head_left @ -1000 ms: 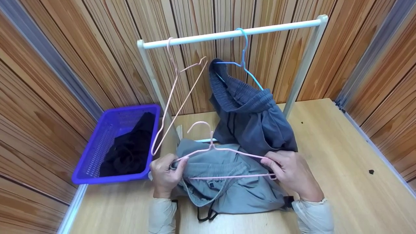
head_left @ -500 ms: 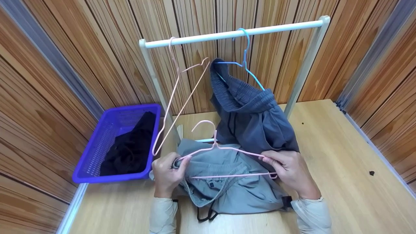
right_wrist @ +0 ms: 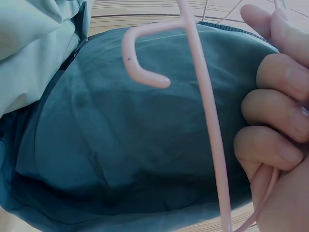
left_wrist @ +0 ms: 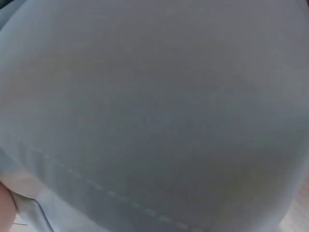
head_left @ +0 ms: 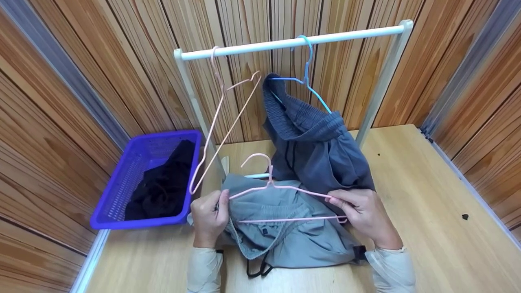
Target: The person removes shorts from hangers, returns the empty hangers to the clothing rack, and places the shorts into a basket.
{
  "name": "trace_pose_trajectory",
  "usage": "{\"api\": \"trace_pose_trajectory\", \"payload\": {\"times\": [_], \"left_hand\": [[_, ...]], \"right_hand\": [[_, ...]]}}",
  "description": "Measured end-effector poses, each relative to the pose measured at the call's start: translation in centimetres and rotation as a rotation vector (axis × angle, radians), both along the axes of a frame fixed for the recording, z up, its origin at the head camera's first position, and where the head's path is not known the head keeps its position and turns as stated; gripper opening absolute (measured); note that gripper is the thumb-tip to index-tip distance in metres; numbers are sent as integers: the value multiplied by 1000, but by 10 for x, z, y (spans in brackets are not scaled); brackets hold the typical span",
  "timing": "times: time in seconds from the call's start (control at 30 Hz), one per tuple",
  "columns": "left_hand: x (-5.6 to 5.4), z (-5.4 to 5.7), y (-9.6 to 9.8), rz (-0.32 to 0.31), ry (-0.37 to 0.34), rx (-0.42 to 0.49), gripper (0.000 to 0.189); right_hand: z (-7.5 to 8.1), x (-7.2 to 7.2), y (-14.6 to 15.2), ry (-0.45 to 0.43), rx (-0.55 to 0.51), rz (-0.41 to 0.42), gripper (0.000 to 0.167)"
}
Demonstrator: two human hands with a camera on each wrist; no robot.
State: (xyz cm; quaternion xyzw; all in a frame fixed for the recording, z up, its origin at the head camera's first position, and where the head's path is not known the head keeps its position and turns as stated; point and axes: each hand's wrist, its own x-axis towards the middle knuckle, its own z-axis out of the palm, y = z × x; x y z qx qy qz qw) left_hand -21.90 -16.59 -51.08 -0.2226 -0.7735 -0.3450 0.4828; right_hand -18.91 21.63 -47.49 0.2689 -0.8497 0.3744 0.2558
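Grey drawstring shorts (head_left: pixel 309 246) lie bunched in front of me, elastic waistband toward me and partly open. In the head view my left hand (head_left: pixel 209 213) grips the left side of the waistband, thumb upward, at the left end of a pink hanger (head_left: pixel 301 189); that end is hidden. My right hand (head_left: pixel 362 213) pinches the hanger's right arm, outside the waistband. The right wrist view shows curled fingers beside the hanger's (right_wrist: pixel 207 96) bar and notch, with the shorts (right_wrist: pixel 135 130) behind. Grey cloth (left_wrist: pixel 154 106) fills the left wrist view, hiding most of that hand.
Behind, a white rack (head_left: pixel 354 36) carries a bare pink hanger (head_left: pixel 217 110) and a blue hanger (head_left: pixel 307 61) with dark grey shorts (head_left: pixel 313 146). Left stands a purple basket (head_left: pixel 110 195) with black clothing (head_left: pixel 163 195). Wood-panelled walls (head_left: pixel 53 122) enclose the tabletop (head_left: pixel 415 183).
My left thumb has lifted from the hanger's arm and now points up against the waistband. The hanger has shifted slightly right in view; my right hand keeps its pinch.
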Motion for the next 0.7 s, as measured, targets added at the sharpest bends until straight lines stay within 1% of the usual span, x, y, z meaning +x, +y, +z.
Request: {"api": "trace_pose_trajectory", "payload": {"times": [0.2, 0.27, 0.43, 0.57, 0.7], "left_hand": [[0, 1, 0, 6, 2, 0, 41], [0, 1, -1, 8, 4, 1, 42], [0, 3, -3, 22, 8, 5, 43], [1, 3, -5, 35, -8, 24, 43], [2, 4, -7, 35, -31, 59, 44]], "right_hand": [[0, 0, 1, -20, -24, 31, 15], [0, 0, 1, -21, -29, 45, 13], [1, 0, 1, -21, -48, 62, 20], [2, 2, 5, -55, -75, 66, 25], [2, 4, 10, -90, -95, 67, 27]]}}
